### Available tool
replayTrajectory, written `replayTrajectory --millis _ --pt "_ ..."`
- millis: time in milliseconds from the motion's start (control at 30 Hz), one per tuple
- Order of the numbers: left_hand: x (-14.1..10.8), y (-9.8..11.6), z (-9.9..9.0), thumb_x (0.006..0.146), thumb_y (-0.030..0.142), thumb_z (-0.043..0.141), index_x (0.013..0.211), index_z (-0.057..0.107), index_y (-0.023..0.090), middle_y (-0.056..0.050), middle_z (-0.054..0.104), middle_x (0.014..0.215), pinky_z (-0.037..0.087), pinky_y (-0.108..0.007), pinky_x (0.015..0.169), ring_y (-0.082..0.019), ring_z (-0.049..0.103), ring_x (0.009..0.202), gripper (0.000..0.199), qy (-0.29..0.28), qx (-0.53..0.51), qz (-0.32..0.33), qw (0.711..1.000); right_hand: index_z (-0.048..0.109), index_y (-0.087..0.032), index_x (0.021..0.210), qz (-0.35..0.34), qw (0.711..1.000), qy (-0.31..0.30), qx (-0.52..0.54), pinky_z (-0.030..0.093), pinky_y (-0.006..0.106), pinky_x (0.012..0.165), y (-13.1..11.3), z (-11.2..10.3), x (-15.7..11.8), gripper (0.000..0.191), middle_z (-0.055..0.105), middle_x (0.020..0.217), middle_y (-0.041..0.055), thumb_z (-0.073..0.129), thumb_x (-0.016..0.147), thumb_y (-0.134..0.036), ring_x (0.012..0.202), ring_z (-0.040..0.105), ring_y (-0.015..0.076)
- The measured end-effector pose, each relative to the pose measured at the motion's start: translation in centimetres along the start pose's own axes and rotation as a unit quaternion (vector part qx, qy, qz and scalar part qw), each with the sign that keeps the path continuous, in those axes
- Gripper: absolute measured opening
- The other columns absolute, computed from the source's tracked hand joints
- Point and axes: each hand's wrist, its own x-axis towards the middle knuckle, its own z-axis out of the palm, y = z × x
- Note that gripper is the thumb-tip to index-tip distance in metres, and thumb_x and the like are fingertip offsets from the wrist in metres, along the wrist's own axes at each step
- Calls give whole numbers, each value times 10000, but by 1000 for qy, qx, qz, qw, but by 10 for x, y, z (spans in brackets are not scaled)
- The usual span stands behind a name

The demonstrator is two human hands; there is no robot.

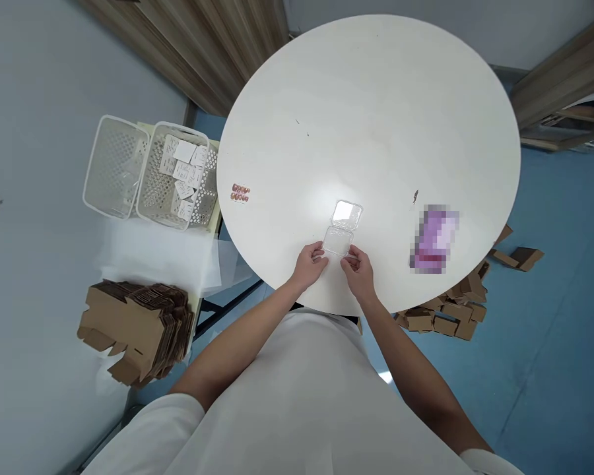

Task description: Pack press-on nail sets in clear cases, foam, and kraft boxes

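A small transparent plastic case (337, 240) lies unfolded on the white round table (376, 105), its lid (347, 215) laid back on the far side. My left hand (311, 265) pinches the near left corner of the case between thumb and fingers. At the near right corner, my right hand (358, 270) grips the edge with thumb and curled fingers. Off to the left on the table is a set of reddish-brown press-on nails (240, 192) in two rows. Neither hand touches it.
A pixelated purple item (434, 239) lies at the table's right. Left of the table stand two white perforated baskets (148, 178), one holding printed paper cards (184, 165). Folded cardboard boxes (129, 330) are stacked nearer me. More cardboard boxes (445, 307) lie on the blue floor at right.
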Motion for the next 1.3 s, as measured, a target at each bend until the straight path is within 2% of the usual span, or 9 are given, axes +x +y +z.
replayTrajectory --millis 233,367,500,600,667,767,900,1133,1300 --pt "0 2 -6 707 194 615 1220 438 186 -108 461 1218 421 -311 881 -178 499 1059 542 -32 20 -7 999 388 -214 1237 36 999 35 6 493 345 809 -8 4 0 570 476 1156 93 543 714 -380 936 555 181" --pt "-9 -8 -24 682 259 644 1199 462 168 -133 466 1229 423 -323 858 -213 508 1058 556 -66 60 -26 996 385 -202 1228 21 995 95 11 468 352 847 -9 11 -8 555 488 1143 97 534 720 -370 960 549 187" --pt "-30 -30 -71 634 334 676 1100 549 159 -120 577 1095 407 -356 878 -246 532 1037 514 -119 112 -36 986 350 -214 1249 30 985 158 66 431 368 912 -4 22 -24 622 462 1183 113 574 690 -368 1046 516 211" --pt "-51 -45 -126 626 414 668 1100 554 160 -138 559 1147 422 -339 844 -266 526 1052 550 -145 152 -39 977 332 -232 1261 56 974 191 111 405 385 947 5 33 -44 669 441 1218 108 600 667 -382 1106 478 228" --pt "-64 -54 -166 650 478 631 1158 520 173 -137 512 1224 424 -323 832 -272 497 1093 603 -173 175 -50 968 337 -248 1254 76 967 204 134 416 340 942 11 45 -61 675 442 1226 81 610 653 -390 1126 467 210" --pt "-80 -67 -218 673 494 597 1193 492 140 -136 506 1233 387 -310 889 -266 471 1126 637 -140 204 -34 968 328 -233 1250 107 957 184 195 427 290 931 16 71 -88 681 501 1168 62 620 649 -366 1112 491 178" --pt "-94 -82 -263 691 498 577 1241 434 121 -146 514 1224 401 -302 876 -257 494 1106 682 -122 170 -33 977 400 -271 1158 106 955 129 245 499 281 832 9 113 -123 543 574 1048 32 625 666 -324 1000 578 164" --pt "-122 -91 -307 683 493 592 1222 450 145 -142 510 1227 441 -297 798 -244 542 1036 658 -110 104 -16 988 525 -259 986 84 966 -14 242 531 265 678 -29 182 -158 348 608 949 19 662 667 -286 777 637 145" --pt "-117 -100 -328 664 492 604 1208 466 130 -127 559 1146 440 -287 759 -218 576 946 667 -75 69 8 995 574 -226 920 66 971 -124 193 508 236 593 -48 214 -158 250 620 913 33 645 689 -290 686 612 120"
